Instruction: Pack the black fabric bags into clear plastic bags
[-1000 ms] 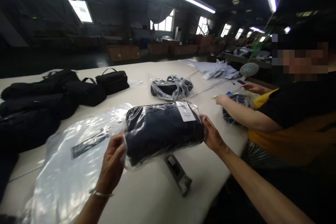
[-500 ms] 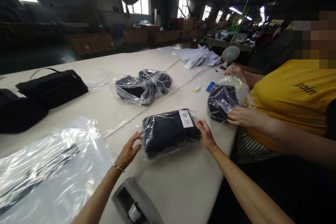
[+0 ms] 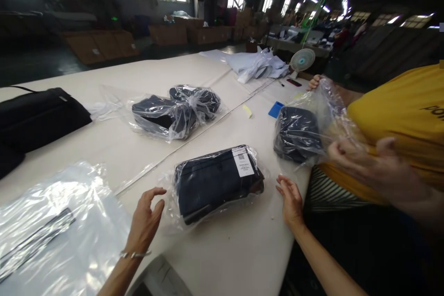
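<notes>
A dark bag in a clear plastic sleeve (image 3: 213, 182) lies on the white table (image 3: 239, 249) in front of me, with a white label (image 3: 243, 162) near its upper right corner. My left hand (image 3: 147, 215) hovers just left of the wrapped bag, fingers apart and nothing in them. On the other side, my right hand (image 3: 290, 196) is a short way off the bag's right end, also open and holding nothing. A grey tape dispenser (image 3: 157, 280) is partly visible at the bottom edge, near my left wrist.
At right, a co-worker in a yellow shirt (image 3: 398, 101) handles another plastic-wrapped dark bag (image 3: 298, 134). More wrapped bags (image 3: 173, 113) lie beyond mine. Clear plastic bags (image 3: 86, 231) and black bags (image 3: 45, 115) are at left; a small fan (image 3: 302, 60) stands farther back.
Both my hands have let go of the wrapped bag and moved apart to either side. The co-worker's near hand has lifted off their bag. My view has shifted slightly.
</notes>
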Motion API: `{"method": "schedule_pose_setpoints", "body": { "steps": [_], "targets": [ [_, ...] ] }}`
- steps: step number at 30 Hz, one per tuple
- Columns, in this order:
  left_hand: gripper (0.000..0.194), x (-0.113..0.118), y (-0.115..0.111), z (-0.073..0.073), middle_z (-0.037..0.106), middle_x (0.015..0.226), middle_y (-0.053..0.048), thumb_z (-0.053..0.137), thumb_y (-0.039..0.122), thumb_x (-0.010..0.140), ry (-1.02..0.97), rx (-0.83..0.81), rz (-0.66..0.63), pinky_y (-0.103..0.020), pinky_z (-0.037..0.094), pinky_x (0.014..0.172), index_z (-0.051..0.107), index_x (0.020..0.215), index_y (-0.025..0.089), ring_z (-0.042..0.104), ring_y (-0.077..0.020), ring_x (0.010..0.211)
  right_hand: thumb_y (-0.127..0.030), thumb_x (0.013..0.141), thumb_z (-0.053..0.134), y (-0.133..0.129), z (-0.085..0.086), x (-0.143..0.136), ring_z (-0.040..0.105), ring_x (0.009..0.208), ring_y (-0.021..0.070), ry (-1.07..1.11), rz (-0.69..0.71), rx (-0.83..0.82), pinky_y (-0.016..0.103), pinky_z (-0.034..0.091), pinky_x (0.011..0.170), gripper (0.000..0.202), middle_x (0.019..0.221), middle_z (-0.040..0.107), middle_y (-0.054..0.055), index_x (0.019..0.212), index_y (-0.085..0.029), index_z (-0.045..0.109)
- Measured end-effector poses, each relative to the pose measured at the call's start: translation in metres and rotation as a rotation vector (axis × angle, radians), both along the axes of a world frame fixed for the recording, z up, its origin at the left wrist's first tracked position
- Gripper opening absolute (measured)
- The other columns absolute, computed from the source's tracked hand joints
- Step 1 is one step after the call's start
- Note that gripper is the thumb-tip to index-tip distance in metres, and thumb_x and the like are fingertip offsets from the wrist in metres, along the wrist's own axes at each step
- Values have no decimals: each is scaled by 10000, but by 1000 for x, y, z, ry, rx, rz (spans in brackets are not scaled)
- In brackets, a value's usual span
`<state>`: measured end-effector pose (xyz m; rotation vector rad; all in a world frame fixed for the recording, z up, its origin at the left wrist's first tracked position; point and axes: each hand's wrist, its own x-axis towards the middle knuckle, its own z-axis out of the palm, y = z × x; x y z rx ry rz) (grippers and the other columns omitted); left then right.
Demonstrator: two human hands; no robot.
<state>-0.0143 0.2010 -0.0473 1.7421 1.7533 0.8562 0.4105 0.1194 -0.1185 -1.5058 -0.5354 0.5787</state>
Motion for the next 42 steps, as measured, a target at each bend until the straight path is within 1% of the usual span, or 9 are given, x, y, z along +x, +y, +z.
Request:
{"method": "schedule_pose_setpoints", "body": {
  "steps": [3, 6, 11, 17, 20, 26, 32, 36, 42],
  "targets": [
    [427, 1, -3, -8, 641, 1219, -106, 469, 496, 798, 8, -161, -44, -505, 509, 925, 624, 1097, 233, 606, -328, 1122, -539, 749, 720, -11, -2, -10, 674, 819, 183, 112, -15, -63, 272, 550, 643, 423, 1014, 684, 37, 1001, -213, 623],
    [482, 1, -5, -25, 655, 1238, -94, 445, 524, 839, -60, -323, -165, -460, 500, 963, 564, 1206, 235, 635, -300, 1106, -556, 708, 755, -13, -2, -28, 646, 614, 160, 249, 83, -119, 249, 496, 477, 472, 884, 690, 24, 979, -197, 615],
    [491, 10, -1, -44, 703, 1160, -83, 438, 546, 869, -82, -394, -240, -422, 489, 979, 498, 1263, 259, 659, -299, 1071, -514, 744, 746, 11, -3, -47, 637, 599, 174, 378, 212, -36, 295, 549, 541, 388, 768, 676, -3, 932, -202, 613],
    [657, 68, 14, -24, 590, 1354, -145, 475, 569, 806, -231, -405, -322, -471, 450, 1050, 448, 1326, 168, 581, -321, 1210, -469, 707, 792, 62, 6, -28, 698, 844, 189, 479, 86, 136, 316, 583, 776, 519, 1050, 692, 15, 1124, -243, 581],
    [738, 98, 25, -17, 512, 1438, -158, 515, 505, 772, -323, -422, -410, -458, 417, 1089, 375, 1398, 140, 519, -303, 1293, -483, 665, 817, 71, 10, -24, 688, 988, 225, 461, 42, 152, 340, 572, 855, 575, 1185, 652, 45, 1130, -240, 581],
    [779, 104, 25, -20, 577, 1352, -214, 492, 471, 749, -158, -394, -456, -515, 392, 1095, 388, 1412, 74, 530, -330, 1277, -552, 722, 746, 28, -14, -38, 704, 817, 230, 196, 155, -28, 345, 586, 697, 537, 1072, 700, 100, 1095, -181, 642],
    [834, 87, 9, -21, 517, 1420, -213, 463, 552, 771, -120, -387, -476, -495, 364, 1123, 382, 1434, 53, 496, -320, 1316, -435, 874, 604, -13, -48, -52, 671, 954, 246, -414, 273, -58, 398, 561, 878, 302, 1032, 716, 107, 1030, -192, 692],
    [878, 86, 3, -18, 518, 1424, -201, 425, 637, 784, -96, -396, -478, -472, 357, 1126, 366, 1445, 62, 490, -306, 1322, -276, 934, 511, -17, -51, -57, 638, 1003, 237, -799, 372, 4, 412, 543, 917, 220, 1039, 699, 91, 1058, -224, 685],
    [783, 89, 0, -17, 670, 1216, -161, 495, 600, 739, -44, -369, -439, -435, 457, 989, 445, 1352, 116, 630, -303, 1124, -168, 936, 494, -17, -51, -61, 604, 999, 224, -968, 399, 17, 401, 540, 897, 192, 1043, 677, 69, 1005, -238, 659]
  ]
}}
